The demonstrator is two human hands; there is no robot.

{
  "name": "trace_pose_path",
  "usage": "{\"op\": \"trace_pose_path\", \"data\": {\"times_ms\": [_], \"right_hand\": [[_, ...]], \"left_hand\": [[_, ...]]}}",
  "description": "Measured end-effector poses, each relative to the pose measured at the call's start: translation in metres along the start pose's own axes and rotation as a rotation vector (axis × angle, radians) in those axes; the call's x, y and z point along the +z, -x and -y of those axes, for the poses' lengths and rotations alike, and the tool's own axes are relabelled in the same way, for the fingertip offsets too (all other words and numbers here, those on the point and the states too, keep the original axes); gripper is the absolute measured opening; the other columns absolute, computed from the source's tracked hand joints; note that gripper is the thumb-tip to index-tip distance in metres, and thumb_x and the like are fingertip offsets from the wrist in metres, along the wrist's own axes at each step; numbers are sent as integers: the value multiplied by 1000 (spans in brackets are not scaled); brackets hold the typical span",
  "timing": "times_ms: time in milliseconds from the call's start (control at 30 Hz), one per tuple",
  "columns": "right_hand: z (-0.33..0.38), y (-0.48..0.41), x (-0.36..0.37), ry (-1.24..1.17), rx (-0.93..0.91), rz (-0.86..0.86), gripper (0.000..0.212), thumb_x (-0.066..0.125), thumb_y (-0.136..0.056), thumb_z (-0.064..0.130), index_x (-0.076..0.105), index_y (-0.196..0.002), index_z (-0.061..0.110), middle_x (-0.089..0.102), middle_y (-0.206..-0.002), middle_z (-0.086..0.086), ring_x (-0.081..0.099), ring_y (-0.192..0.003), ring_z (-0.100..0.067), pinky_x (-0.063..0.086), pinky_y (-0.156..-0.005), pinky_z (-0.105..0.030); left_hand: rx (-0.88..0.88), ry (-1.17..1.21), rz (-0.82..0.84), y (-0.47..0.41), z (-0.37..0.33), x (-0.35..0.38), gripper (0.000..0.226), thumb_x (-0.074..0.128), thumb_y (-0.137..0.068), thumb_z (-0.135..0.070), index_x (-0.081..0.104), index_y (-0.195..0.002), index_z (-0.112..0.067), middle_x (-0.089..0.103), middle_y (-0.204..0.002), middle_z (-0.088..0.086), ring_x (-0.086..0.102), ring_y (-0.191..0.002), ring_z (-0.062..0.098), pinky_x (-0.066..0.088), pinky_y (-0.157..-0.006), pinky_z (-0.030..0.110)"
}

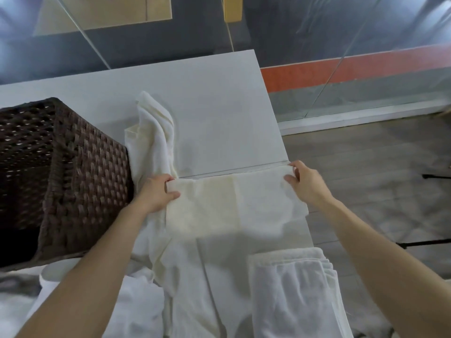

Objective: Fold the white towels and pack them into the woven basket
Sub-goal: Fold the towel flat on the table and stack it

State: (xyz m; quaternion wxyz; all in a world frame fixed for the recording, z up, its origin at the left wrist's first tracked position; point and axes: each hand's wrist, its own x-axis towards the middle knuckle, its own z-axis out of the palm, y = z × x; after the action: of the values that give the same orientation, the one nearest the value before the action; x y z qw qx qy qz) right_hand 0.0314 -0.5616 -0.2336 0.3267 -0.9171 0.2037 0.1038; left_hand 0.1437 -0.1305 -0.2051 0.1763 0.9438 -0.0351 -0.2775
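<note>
A white towel (pixel 234 203) is stretched flat between my two hands over the white table (pixel 219 106). My left hand (pixel 156 193) pinches its left corner, thumb on top. Its right corner is pinched by my right hand (pixel 305 181) near the table's right edge. The dark brown woven basket (pixel 73 172) stands at the left, just beside my left hand. A crumpled white towel (pixel 153 132) lies between the basket and the held towel. A folded white towel stack (pixel 295 289) sits at the near right. More loose towels (pixel 136 301) lie at the near left.
The table's right edge drops to a wooden floor (pixel 378 167). Glass panels and a red-striped wall (pixel 341 71) stand behind the table. A black stand leg (pixel 424 242) lies on the floor at the right.
</note>
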Motion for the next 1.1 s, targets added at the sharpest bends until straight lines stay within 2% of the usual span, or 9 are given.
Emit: {"op": "trace_pose_path", "data": {"times_ms": [167, 300, 400, 533, 600, 733, 867, 967, 1100], "right_hand": [[-5, -3, 20, 10, 112, -170, 35, 61, -106, 27, 53, -138, 16, 67, -113, -6, 63, -108, -38, 53, -87, -47], [20, 18, 38, 287, -259, -429, 58, 58, -106, 37, 43, -156, 10, 50, -153, -16, 40, -150, -38, 35, -120, -57], [36, 28, 64, 486, -456, -180, 75, 36, -109, 63, 22, -170, 22, 14, -178, -7, 4, -166, -26, 9, -131, -61], [16, 33, 96, 605, -402, -8, 79, 16, -108, 70, 8, -172, 25, -7, -180, -3, -13, -165, -20, 4, -131, -60], [15, 33, 95, 595, -397, -17, 77, 20, -109, 68, 6, -172, 26, -7, -180, -4, -12, -165, -21, 5, -131, -60], [19, 38, 92, 558, -544, -65, 70, 33, -111, 55, 7, -172, 31, -3, -180, -7, -3, -166, -25, 10, -129, -65], [16, 33, 92, 669, -915, 79, 61, 28, -114, 49, 12, -171, 33, 1, -180, 2, -1, -166, -23, 9, -131, -61], [22, 24, 89, 716, -906, 147, 61, 20, -114, 51, 10, -172, 31, -2, -180, 3, -4, -166, -21, 10, -131, -58], [24, 38, 92, 714, -835, 112, 61, 22, -114, 50, 19, -171, 28, 3, -180, 2, 0, -166, -23, 11, -130, -60]], "left_hand": [[-64, 199, -207, 3, 2, 16, 33, 91, -85, -28, 73, -111, -18, 73, -100, 4, 71, -98, 30, 58, -93, 41], [-198, 260, -334, 26, -9, 30, 59, 94, -82, -34, 58, -123, -12, 67, -116, 7, 66, -106, 29, 54, -92, 39], [-359, 216, -252, 40, -19, 45, 92, 95, -74, -55, 47, -135, -6, 66, -134, 17, 65, -123, 38, 53, -98, 44], [-506, 376, -90, 41, -10, 58, 111, 92, -53, -76, 58, -133, -7, 72, -131, 10, 68, -120, 33, 56, -99, 41], [-526, 581, -56, 41, -1, 62, 104, 94, -42, -73, 71, -120, -9, 79, -118, 7, 76, -106, 28, 62, -98, 44], [-467, 948, -31, 54, -4, 63, 39, 98, -76, -21, 76, -107, -10, 83, -106, 8, 81, -89, 24, 65, -89, 43], [-450, 1057, 9, 65, -6, 57, 41, 94, -81, -13, 71, -116, -12, 82, -108, 8, 81, -88, 25, 66, -73, 37], [-485, 1072, 17, 64, -6, 54, 53, 95, -82, -34, 72, -124, -11, 82, -112, 9, 81, -91, 26, 66, -72, 36], [-513, 1074, 29, 57, -5, 47, 99, 70, -74, -91, 63, -146, -24, 69, -139, -5, 66, -128, 26, 50, -116, 52]]}}
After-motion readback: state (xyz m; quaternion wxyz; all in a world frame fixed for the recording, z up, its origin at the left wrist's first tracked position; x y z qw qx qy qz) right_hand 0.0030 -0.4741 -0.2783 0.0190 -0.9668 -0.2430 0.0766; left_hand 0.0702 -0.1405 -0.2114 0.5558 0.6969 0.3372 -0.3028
